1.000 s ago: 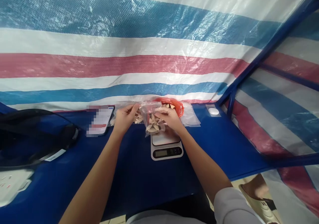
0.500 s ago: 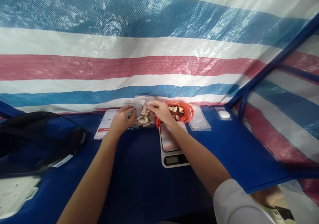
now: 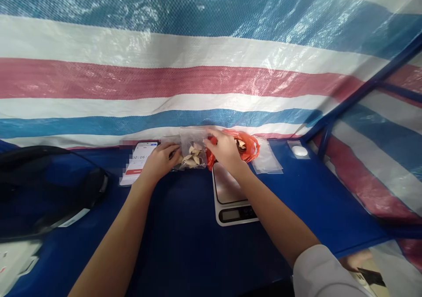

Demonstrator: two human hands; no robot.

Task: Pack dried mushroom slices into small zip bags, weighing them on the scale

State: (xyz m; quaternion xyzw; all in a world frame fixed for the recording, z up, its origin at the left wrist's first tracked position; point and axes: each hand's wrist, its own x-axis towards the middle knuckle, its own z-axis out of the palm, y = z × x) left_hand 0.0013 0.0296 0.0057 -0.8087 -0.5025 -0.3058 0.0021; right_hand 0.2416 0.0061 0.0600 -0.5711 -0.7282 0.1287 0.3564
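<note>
A clear zip bag (image 3: 194, 152) with pale dried slices in it lies at the back of the blue table, between my hands. My left hand (image 3: 161, 159) is curled at its left side, fingertips and thumb closed on the plastic; part of another clear bag shows beneath them. At the bag's upper right edge, my right hand (image 3: 224, 149) pinches the plastic between thumb and fingers. Behind my right hand sits an open red plastic bag (image 3: 252, 146) with more dried slices, partly hidden. A white kitchen scale (image 3: 227, 189) stands below my right wrist, its pan bare.
Left of my left hand lies a phone (image 3: 140, 160) showing a timer. Flat clear bags (image 3: 268, 158) and a white round object (image 3: 299, 151) are to the right. A black headset-like object (image 3: 82, 200) and a white power strip (image 3: 16, 262) occupy the left. Striped sheeting (image 3: 198, 81) rises behind.
My right hand has shifted slightly right along the zip bag's top edge. The bag's mouth looks spread wider. The camera view has tilted and moved a little.
</note>
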